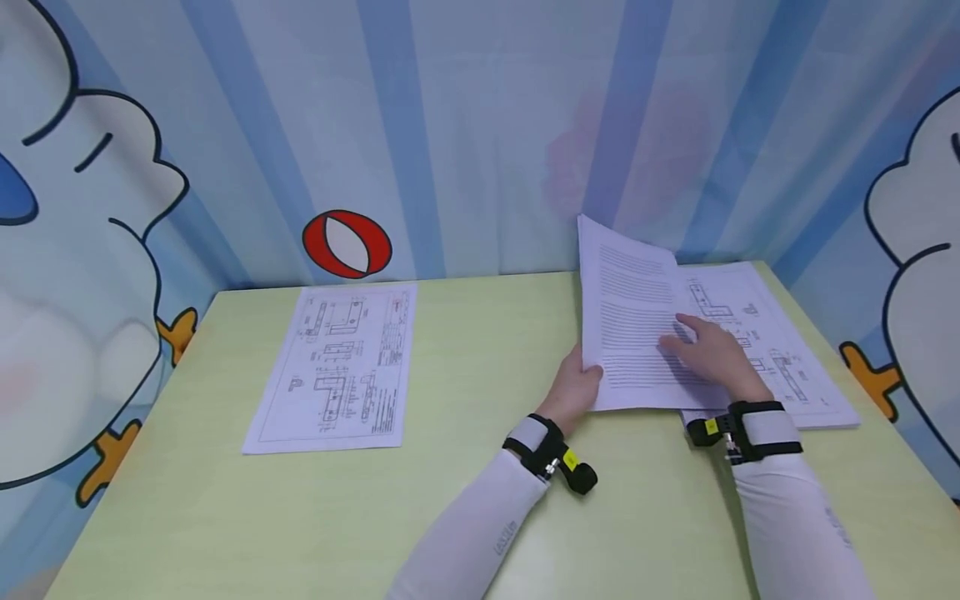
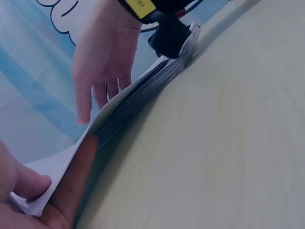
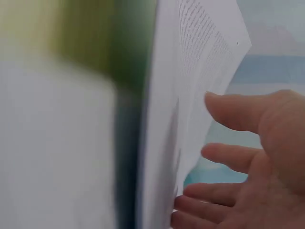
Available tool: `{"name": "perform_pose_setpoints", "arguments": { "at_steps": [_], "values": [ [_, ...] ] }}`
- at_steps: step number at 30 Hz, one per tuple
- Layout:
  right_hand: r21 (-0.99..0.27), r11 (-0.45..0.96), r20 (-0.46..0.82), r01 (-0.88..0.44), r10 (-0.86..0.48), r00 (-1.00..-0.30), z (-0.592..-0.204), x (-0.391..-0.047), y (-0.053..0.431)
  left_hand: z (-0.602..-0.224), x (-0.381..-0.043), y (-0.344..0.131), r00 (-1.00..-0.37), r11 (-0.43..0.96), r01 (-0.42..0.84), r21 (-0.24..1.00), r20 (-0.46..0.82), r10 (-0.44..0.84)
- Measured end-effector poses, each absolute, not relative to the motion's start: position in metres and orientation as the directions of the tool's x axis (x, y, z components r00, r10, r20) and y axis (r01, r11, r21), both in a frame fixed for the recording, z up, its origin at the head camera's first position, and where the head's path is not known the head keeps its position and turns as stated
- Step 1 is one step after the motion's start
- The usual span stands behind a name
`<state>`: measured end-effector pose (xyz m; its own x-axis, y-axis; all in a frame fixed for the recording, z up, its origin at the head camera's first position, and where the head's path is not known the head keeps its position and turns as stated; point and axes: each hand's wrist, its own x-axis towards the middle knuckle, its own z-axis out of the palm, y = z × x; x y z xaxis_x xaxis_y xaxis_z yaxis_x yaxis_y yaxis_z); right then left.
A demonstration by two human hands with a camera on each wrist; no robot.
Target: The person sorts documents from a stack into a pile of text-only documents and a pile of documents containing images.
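Note:
My left hand (image 1: pixel 573 390) grips the left edge of a lifted bundle of printed sheets (image 1: pixel 630 333), thumb on the text side and fingers behind, as the left wrist view shows. Lines of text cover the raised page, which stands tilted up from the table. Over the right part of that page is my right hand (image 1: pixel 708 354), its fingers extended and thumb apart, holding nothing. In the right wrist view its fingers (image 3: pixel 224 157) are close to the sheets; whether they touch cannot be told. Under and right of the bundle lies a stack with a technical drawing (image 1: pixel 783 358) on top.
Another technical drawing sheet (image 1: pixel 337 367) lies flat on the left of the light green table (image 1: pixel 480 350). A blue striped curtain (image 1: pixel 495 125) with cartoon figures hangs behind the table's back edge. Each wrist wears a strapped camera (image 1: pixel 577 475).

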<state>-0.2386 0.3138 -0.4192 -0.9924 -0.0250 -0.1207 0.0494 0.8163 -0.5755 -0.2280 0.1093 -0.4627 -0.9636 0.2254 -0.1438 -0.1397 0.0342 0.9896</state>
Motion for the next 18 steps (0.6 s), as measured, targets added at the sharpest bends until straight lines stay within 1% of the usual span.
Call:
{"name": "perform_pose_setpoints", "arguments": {
  "at_steps": [6, 11, 14, 16, 18],
  "values": [
    [-0.694, 0.719, -0.060, 0.033, -0.012, -0.998, -0.422, -0.243, 0.299, -0.461, -0.231, 0.076, -0.973, 0.034, -0.122, 0.992, -0.126, 0.194],
    [-0.793, 0.608, -0.003, 0.033, 0.050, -0.999, -0.422, -0.243, 0.286, -0.450, -0.232, 0.051, -0.973, 0.035, -0.130, 0.991, -0.135, 0.190],
    [-0.868, 0.489, -0.052, 0.090, 0.091, -0.995, -0.420, -0.243, 0.275, -0.442, -0.231, 0.036, -0.974, 0.026, -0.122, 0.992, -0.124, 0.192],
    [-0.918, 0.367, -0.121, 0.149, 0.100, -0.988, -0.418, -0.243, 0.266, -0.438, -0.229, 0.025, -0.974, 0.009, -0.116, 0.993, -0.115, 0.194],
    [-0.952, 0.227, -0.195, 0.206, 0.071, -0.978, -0.416, -0.243, 0.258, -0.436, -0.228, 0.015, -0.974, -0.005, -0.109, 0.994, -0.105, 0.200]
  ]
}}
